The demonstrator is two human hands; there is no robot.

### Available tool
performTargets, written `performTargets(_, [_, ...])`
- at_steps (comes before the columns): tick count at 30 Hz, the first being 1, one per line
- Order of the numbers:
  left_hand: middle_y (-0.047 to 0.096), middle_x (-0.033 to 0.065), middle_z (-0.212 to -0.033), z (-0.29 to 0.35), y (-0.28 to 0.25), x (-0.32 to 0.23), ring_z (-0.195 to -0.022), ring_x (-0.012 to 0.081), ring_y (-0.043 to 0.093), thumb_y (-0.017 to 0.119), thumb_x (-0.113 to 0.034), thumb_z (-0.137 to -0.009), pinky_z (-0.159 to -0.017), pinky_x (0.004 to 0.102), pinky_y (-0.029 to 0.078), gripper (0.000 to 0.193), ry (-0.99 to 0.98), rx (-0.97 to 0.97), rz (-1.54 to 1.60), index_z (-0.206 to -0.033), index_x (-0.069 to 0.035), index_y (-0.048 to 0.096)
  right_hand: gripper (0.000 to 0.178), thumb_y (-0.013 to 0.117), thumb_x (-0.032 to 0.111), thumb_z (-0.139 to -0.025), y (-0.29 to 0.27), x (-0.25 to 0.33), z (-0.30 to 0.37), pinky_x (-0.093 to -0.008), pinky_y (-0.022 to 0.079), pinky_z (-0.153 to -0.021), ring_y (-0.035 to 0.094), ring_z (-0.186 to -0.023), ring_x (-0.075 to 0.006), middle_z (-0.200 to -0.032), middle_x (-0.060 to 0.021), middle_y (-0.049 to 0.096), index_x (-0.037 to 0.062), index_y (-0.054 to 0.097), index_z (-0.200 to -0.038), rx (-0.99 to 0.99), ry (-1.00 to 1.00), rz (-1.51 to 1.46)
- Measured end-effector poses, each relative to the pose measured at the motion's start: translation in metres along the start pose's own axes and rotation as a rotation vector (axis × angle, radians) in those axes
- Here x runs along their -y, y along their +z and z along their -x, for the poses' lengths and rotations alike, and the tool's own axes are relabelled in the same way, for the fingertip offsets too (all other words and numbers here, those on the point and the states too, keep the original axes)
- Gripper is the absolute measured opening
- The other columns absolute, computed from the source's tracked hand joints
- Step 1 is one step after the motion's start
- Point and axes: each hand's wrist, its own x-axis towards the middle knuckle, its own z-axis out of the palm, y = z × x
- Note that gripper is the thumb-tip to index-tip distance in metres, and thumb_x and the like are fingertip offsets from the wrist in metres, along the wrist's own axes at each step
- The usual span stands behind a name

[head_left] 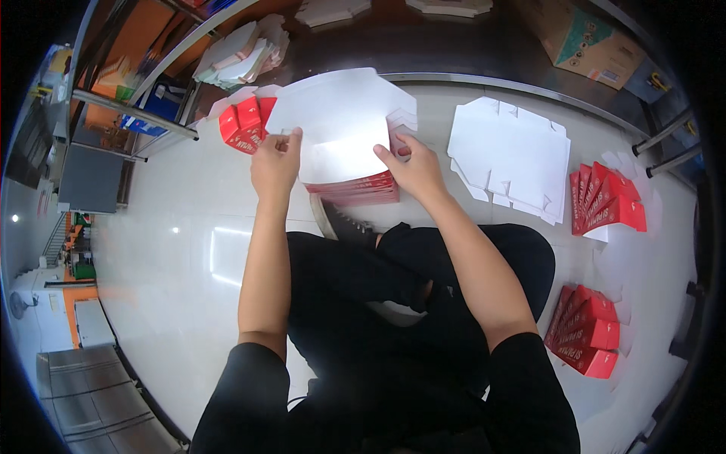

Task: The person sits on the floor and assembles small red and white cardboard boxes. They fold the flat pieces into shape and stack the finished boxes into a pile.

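Note:
Between my hands is a white-lined cardboard food box point(348, 163) with a red printed front, its large white lid panel standing up at the back. It sits atop a nested stack of similar red boxes point(355, 194) on the floor. My left hand point(275, 163) is closed on the box's left edge, thumb and fingers pinched together. At the right edge, beside its folded side flaps, my right hand point(412, 165) grips the box with thumb and bent fingers. Part of the fingertips on both sides is hidden.
Flat white box blanks point(510, 159) lie on the floor to the right. Folded red boxes stand in groups at far right point(605, 198), lower right point(584, 331) and left point(243, 123). A low metal shelf point(454, 49) runs across the back, holding a brown carton point(582, 41).

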Motion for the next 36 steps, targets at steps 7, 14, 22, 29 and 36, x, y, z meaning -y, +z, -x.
performTargets(7, [0.068,0.0273,-0.080,0.017,0.041,0.058,-0.082,0.0453,0.068,0.061,-0.038,-0.093,-0.076,0.0488,0.053,0.042,0.002,0.308,0.203,-0.086,0.002,0.072,0.027,0.060,0.019,-0.082,-0.017,0.012,0.005,-0.0424,0.053,-0.068,0.068,-0.068,-0.0338,-0.075,-0.0250,0.067,-0.0052,0.071,-0.091,0.148,-0.076,0.231])
performTargets(14, [0.066,0.0312,-0.087,0.041,0.064,0.029,-0.081,0.0475,0.067,0.062,-0.035,-0.092,-0.077,0.0497,0.052,0.043,0.121,0.309,0.216,-0.088,0.007,0.070,0.031,0.062,0.020,-0.078,-0.070,0.018,-0.004,-0.0463,0.053,-0.073,0.068,-0.078,-0.0433,-0.079,-0.0285,0.066,-0.0048,0.072,-0.094,0.308,0.014,0.339])
performTargets(22, [0.074,0.0136,-0.081,-0.025,0.013,0.089,-0.062,0.0209,0.072,0.070,-0.056,-0.087,-0.060,0.0359,0.057,0.057,-0.202,0.639,0.588,-0.092,0.001,0.076,0.051,0.064,0.040,-0.096,-0.119,0.027,0.005,-0.0354,0.053,-0.070,0.069,-0.076,-0.0244,-0.097,-0.0189,0.074,-0.0047,0.068,-0.120,0.359,0.174,0.269])
performTargets(29, [0.073,0.0197,-0.104,-0.162,0.054,0.271,-0.103,0.0301,0.069,0.080,-0.037,-0.083,-0.096,0.0354,0.050,0.055,-0.287,-0.410,-0.018,-0.119,0.001,0.068,0.052,0.057,0.041,-0.103,-0.152,-0.002,0.016,-0.0257,0.048,-0.063,0.062,-0.073,-0.0121,-0.093,-0.0120,0.071,-0.0073,0.064,-0.121,0.043,0.477,-0.176])
performTargets(36, [0.073,0.0114,-0.095,-0.159,0.050,0.244,-0.090,0.0191,0.070,0.070,-0.022,-0.094,-0.083,0.0307,0.053,0.030,-0.257,-0.124,0.584,-0.118,-0.004,0.068,0.046,0.058,0.043,-0.103,-0.146,-0.010,0.014,-0.0250,0.047,-0.065,0.061,-0.073,-0.0107,-0.090,-0.0062,0.070,-0.0002,0.065,-0.117,0.046,0.448,-0.158])
